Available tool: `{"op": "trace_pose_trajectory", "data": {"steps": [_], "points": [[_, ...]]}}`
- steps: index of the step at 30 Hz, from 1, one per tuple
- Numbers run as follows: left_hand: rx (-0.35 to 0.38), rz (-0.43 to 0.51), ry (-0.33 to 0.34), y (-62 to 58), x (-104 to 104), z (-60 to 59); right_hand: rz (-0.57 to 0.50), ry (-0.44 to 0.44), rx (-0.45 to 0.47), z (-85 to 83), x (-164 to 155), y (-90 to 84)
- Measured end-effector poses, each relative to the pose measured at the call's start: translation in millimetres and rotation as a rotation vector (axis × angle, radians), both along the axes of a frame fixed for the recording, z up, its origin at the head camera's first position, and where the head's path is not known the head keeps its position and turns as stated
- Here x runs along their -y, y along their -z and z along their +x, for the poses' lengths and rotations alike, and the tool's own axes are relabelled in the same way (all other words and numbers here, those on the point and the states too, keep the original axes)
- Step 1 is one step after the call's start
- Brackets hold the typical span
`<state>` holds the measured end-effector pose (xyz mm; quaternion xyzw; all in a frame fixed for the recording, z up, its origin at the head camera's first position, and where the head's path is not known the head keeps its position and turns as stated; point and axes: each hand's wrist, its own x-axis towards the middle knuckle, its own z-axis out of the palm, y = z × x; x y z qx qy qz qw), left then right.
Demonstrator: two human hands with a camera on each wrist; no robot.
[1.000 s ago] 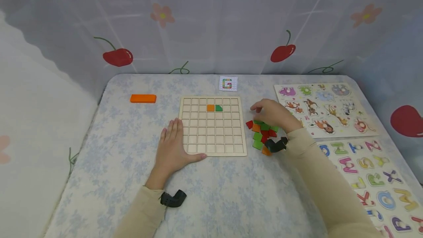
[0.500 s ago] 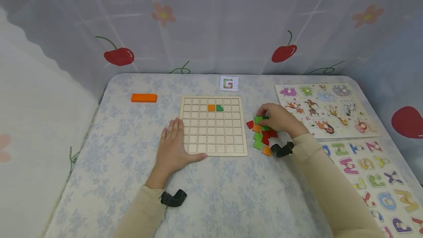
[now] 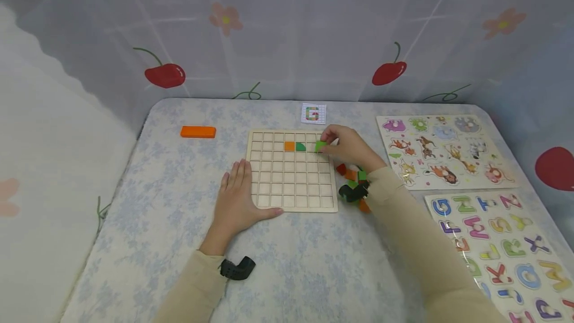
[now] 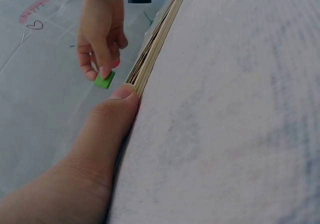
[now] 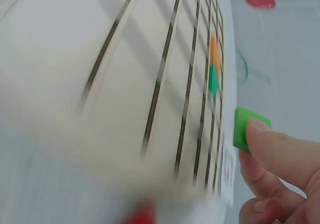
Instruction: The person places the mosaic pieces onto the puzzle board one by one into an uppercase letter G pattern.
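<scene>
Evidently the biggest thing is a table (image 3: 287,268) in pale flowered cloth, spread under and around the grid board. Next comes a letter puzzle (image 3: 486,253), well to the board's right and nearer the person, cut off by the picture's edge; an animal puzzle (image 3: 439,152) lies beyond it, also right of the board. Then comes the grid board (image 3: 289,178) itself, lying flat. The left hand (image 3: 237,206) lies at its left near corner, fingers straight along the left side, thumb spread out and touching the near edge, gripping nothing. Over the board's far right part, the right hand (image 3: 349,146) pinches a green tile between thumb and fingers. Just right of the board sits a pile of tiles (image 3: 351,175), partly hidden by the wrist. An orange block (image 3: 198,132) lies left of the board, and a pattern card (image 3: 313,113) just beyond its far edge. Smallest are the tiles: the pinched green tile (image 3: 320,146), raised off the board, and an orange square (image 3: 289,146) beside a darker green piece (image 3: 300,147), both set in the board's second row from the far edge.
</scene>
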<state>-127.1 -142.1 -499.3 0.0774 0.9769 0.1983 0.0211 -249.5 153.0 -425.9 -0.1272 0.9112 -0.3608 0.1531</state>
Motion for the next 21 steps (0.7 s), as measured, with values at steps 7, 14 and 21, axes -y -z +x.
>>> {"op": "trace_pose_trajectory", "data": {"steps": [7, 14, 21], "points": [[0.007, -0.013, -0.006, -0.3, -1.7, -0.2, -0.056, -0.035, 0.001, -11.2, 57.4, 10.0], [-0.008, -0.013, -0.003, 0.0, -1.9, 0.2, -0.006, -0.037, -0.042, -13.9, 90.1, 16.3], [-0.015, -0.015, -0.008, 0.3, -1.4, 1.0, 0.077, -0.033, -0.097, -12.9, 101.7, 19.7]]}}
